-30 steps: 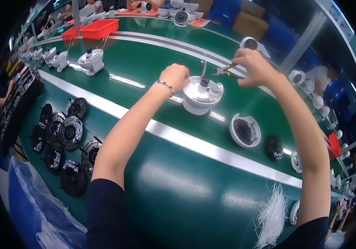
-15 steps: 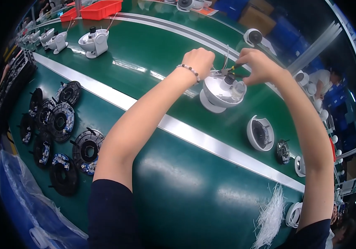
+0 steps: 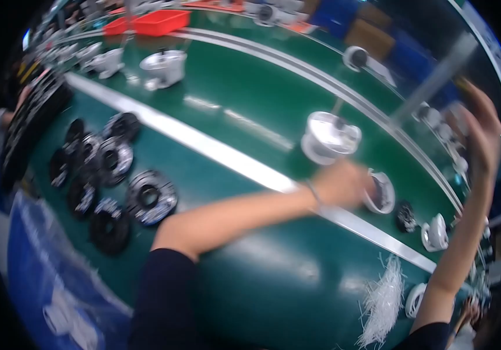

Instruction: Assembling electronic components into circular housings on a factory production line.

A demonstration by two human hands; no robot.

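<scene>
My left hand, smeared by motion, reaches over the metal strip beside a white round shell with a dark part inside. Whether it touches the shell I cannot tell. Beyond that hand, a white camera housing stands upright on the green bench, a dark part and thin wires showing at its top. My right hand is raised at the far right, away from the bench, its fingers pointing up. A yellowish smear shows at its fingertips; blur hides whether they grip anything.
Several black ring-shaped parts with circuit boards lie at the left. A pile of white strips is at the front right, near a white ring. More white housings and a red tray stand farther back.
Both hands have left the white camera housing. The left came nearer, toward the round shell; the right swung up and right. The yellow-and-black tool is no longer at the housing. The view has shifted.
</scene>
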